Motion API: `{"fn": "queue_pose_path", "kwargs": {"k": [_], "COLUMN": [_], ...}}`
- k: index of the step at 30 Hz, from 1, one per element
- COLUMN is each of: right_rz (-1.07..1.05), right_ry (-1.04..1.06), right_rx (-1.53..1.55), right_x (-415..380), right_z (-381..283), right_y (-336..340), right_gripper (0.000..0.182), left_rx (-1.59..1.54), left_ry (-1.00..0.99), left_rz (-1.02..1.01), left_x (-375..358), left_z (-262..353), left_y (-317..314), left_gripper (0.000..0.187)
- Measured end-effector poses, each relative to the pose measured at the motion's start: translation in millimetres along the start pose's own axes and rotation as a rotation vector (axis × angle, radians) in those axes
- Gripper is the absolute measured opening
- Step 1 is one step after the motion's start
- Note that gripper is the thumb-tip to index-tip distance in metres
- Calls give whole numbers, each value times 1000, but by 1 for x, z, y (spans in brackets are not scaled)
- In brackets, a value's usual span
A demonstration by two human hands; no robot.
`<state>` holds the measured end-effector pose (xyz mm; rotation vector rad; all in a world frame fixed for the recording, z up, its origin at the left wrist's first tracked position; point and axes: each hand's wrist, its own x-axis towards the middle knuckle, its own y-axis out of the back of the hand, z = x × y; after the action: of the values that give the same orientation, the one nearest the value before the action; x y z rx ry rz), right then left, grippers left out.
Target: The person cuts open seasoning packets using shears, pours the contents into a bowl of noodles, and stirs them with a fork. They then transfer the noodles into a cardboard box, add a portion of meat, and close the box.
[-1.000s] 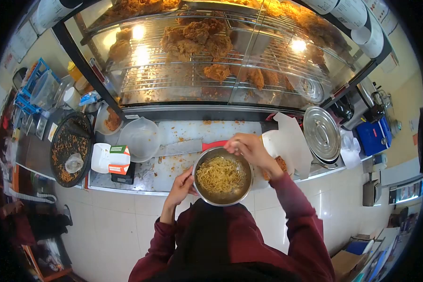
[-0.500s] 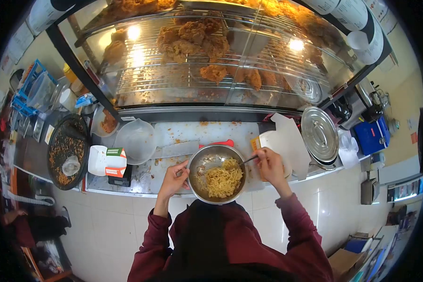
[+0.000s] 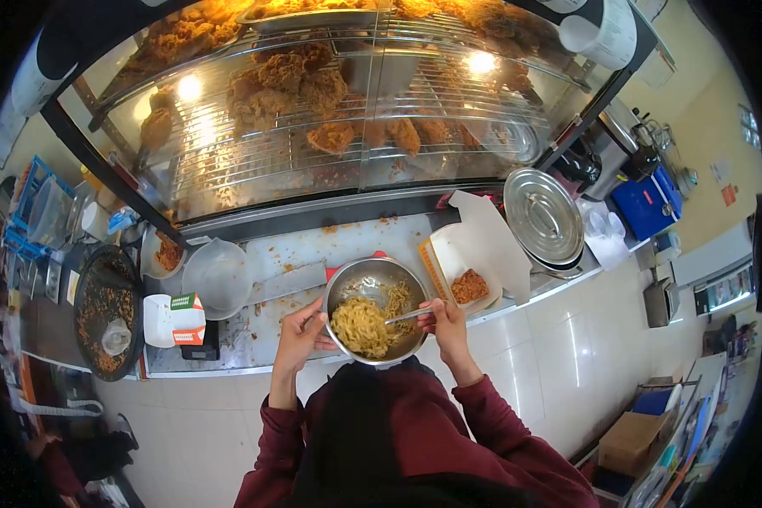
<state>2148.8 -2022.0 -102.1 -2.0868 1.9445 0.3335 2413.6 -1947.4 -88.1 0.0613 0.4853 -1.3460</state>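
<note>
A steel mixing bowl [image 3: 403,345] of yellow noodles [image 3: 361,328] sits at the counter's front edge, close to my body. My left hand [image 3: 303,332] grips its left rim, thumb on top. My right hand [image 3: 445,327] is closed round the handle of a metal fork or spoon [image 3: 406,316], whose head is hidden in the noodles. Behind the bowl lies a cleaver [image 3: 289,284], its red handle partly covered by the bowl. Just right of the bowl stands an open paper food box [image 3: 432,264] with a reddish-brown piece of food [image 3: 469,287] inside.
A glass display case [image 3: 330,182] of fried chicken spans the back. Leftward stand a translucent plastic bowl [image 3: 216,279], a small open carton [image 3: 157,320] and a dark mortar [image 3: 93,292] with crumbs. A metal lid [image 3: 543,212] covers a pot on the right.
The noodles have shifted to the bowl's left side. My right hand has come lower and nearer the bowl, with the utensil pointing left. The whole view has turned and shifted slightly.
</note>
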Motion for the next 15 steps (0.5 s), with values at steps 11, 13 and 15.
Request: {"fn": "queue_pose_path", "kwargs": {"k": [11,13,15], "right_rz": [14,2,-34], "right_ry": [-7,103,279], "right_rx": [247,173,18], "right_x": [-13,-18,-21], "right_z": [-36,-44,-51], "right_y": [-4,-9,-15], "right_gripper": [33,30,22], "left_rx": [-128,-134,-127], "left_ry": [83,105,84], "left_rz": [24,37,34], "left_x": [-17,-19,-19], "left_z": [-32,-36,-40], "left_y": [16,18,19], "left_gripper": [45,46,46]}}
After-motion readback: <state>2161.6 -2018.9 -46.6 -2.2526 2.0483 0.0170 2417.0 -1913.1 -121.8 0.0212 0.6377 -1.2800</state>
